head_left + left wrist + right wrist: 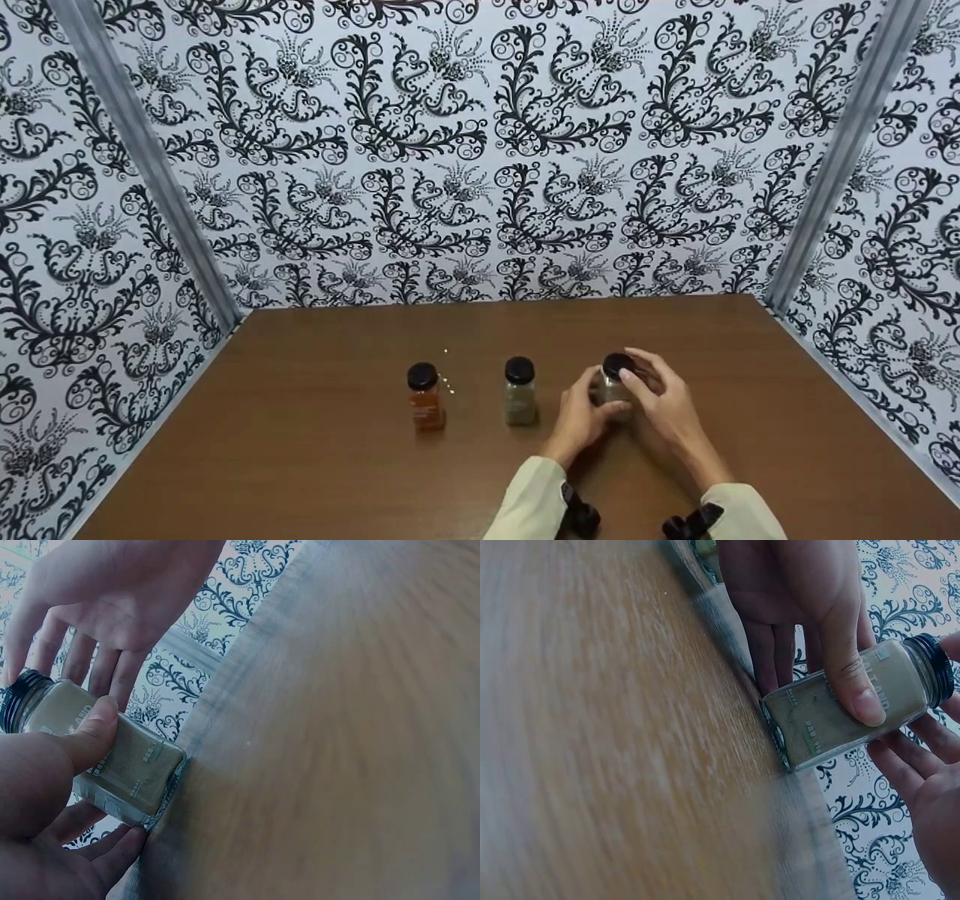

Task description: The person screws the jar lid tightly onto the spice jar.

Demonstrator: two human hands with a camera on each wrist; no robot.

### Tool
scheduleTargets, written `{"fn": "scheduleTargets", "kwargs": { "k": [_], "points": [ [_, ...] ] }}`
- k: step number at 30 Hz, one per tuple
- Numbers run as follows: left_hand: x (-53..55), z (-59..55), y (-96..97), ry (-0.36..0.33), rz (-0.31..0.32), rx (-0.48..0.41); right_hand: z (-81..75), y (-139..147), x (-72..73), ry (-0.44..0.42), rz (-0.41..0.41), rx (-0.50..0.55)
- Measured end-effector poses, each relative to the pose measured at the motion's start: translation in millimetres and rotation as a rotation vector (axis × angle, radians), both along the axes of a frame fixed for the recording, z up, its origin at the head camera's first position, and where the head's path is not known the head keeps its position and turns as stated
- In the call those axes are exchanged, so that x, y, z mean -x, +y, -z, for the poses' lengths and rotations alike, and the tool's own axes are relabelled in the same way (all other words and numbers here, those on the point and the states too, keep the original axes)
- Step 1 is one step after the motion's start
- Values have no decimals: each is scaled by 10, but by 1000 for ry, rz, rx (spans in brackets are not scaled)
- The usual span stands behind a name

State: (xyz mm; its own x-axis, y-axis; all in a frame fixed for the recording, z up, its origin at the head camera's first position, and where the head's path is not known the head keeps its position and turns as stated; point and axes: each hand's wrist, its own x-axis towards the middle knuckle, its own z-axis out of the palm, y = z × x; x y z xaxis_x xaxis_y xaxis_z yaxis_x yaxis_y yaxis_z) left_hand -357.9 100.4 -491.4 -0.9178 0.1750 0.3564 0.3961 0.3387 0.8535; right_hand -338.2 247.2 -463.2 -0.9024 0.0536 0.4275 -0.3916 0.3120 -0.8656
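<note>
On the right side of the table stands a glass spice jar of greyish-tan powder with a black screw lid. My left hand grips its body, the thumb lying across the printed glass. From the other side my right hand holds the lid, thumb on the near side and index finger behind. In the right wrist view, the right fingertips sit at the lid's ridged edge. The jar is upright, its base at the tabletop.
A second black-lidded jar of grey-green powder stands left of my hands. Farther left is a jar of orange-red spice. Small pale flecks lie beside it. Patterned walls enclose the brown table at the back and sides.
</note>
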Motion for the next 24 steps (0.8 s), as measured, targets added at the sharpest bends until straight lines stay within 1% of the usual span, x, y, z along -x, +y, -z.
{"fn": "scheduleTargets", "kwargs": {
  "k": [5, 7, 12, 18, 24],
  "points": [
    [12, 12, 4, 2, -5, 8, 0, 12, -11, -16, 11, -30],
    [15, 11, 7, -14, -5, 7, 3, 14, -11, -11, 15, -38],
    [15, 1, 4, -23, 3, -4, -3, 3, 1, 6, 2, -12],
    [5, -5, 4, -49, 10, -30, -5, 0, -2, -11, -1, 1],
    [3, 1, 10, -24, 1, -21, -8, 7, -15, -15, 12, -31]
  ]
}}
